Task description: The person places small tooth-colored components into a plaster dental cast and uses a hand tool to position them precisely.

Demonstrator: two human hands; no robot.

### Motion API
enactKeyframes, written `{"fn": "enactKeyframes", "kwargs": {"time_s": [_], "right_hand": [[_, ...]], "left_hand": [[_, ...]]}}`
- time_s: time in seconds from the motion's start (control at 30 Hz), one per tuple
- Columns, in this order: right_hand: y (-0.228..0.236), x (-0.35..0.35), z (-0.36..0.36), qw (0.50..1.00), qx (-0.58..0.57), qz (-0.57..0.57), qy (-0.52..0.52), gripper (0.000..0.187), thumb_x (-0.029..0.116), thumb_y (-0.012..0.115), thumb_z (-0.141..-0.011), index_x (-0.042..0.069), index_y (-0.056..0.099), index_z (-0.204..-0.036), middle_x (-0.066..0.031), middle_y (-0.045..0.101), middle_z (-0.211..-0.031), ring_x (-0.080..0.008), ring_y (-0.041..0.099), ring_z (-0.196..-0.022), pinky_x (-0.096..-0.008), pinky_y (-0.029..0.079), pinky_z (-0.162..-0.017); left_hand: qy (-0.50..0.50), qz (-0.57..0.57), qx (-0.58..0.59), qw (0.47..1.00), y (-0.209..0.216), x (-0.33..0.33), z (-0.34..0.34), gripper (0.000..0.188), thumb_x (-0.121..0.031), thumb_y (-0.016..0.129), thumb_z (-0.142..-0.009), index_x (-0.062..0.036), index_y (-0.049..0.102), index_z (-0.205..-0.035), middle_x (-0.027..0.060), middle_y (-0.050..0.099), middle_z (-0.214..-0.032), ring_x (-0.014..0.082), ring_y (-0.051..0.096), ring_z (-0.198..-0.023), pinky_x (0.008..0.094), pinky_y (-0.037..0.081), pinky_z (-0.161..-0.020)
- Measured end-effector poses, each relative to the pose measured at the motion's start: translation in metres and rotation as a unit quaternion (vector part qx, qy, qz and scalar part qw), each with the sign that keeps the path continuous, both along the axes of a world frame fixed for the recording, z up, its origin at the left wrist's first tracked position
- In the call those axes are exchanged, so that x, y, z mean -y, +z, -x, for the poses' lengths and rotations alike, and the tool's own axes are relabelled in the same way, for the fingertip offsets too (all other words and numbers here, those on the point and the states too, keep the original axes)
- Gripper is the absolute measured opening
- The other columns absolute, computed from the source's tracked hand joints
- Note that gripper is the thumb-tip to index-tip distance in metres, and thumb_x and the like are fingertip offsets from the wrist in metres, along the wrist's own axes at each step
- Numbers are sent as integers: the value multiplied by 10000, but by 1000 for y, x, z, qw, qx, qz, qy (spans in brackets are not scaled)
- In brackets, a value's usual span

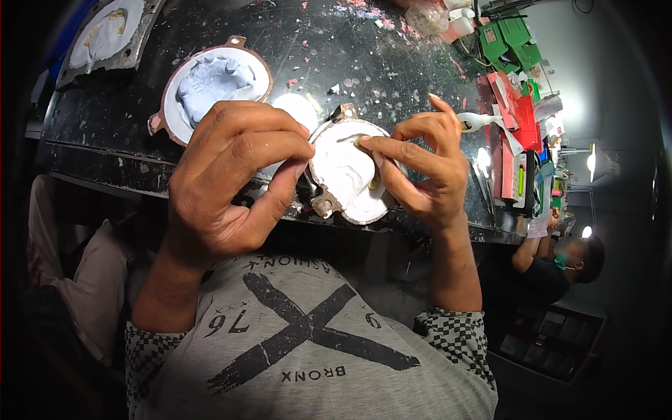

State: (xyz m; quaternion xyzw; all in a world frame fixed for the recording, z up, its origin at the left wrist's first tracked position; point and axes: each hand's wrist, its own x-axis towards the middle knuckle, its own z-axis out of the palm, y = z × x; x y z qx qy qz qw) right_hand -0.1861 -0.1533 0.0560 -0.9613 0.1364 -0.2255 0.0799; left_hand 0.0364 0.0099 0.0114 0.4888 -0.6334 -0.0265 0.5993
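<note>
A round dental flask half (324, 204), brown metal filled with white plaster, rests near the front edge of the black bench. The white plaster (343, 171) has a curved ridge and small yellowish patches. At its left rim, the thumb and index finger of my left hand (231, 178) close in a pinch. My right hand (430, 161) reaches over from the right, index fingertip on the plaster beside a dark groove. Its thumb lies close under that finger, and the little finger is raised. Whatever may be between those fingertips is hidden.
Behind my left hand lies another flask half (165, 105) with a blue-grey mould (213, 80). A third plaster-filled flask (105, 42) stands far left. A white disc (297, 108) lies between. At right are a white bottle (472, 122), tweezers (484, 182), red trays (525, 122) and a co-worker (553, 262).
</note>
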Motion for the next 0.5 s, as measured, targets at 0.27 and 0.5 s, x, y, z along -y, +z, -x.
{"fn": "enactKeyframes", "kwargs": {"time_s": [0.27, 0.5], "right_hand": [[2, 0, 2, 1000, -3, -13, 7, 328, 118, 825, -743, 249, 852, -1043, 48, 638, -923, -174, 612, -967, -539, 321, -1190], [7, -1, -2, 999, -33, 8, 10, 349, 133, 812, -746, 284, 847, -1059, 47, 641, -949, -180, 613, -995, -557, 311, -1204]], "left_hand": [[2, 1, 5, 1000, 0, 0, 0, 223, 121, 724, -827, 24, 706, -1027, 163, 685, -1061, 260, 685, -999, 353, 567, -867], [22, 22, -30, 999, -2, 3, 4, 258, 88, 772, -773, -28, 738, -1001, 106, 736, -1005, 238, 692, -948, 349, 561, -827]]}}
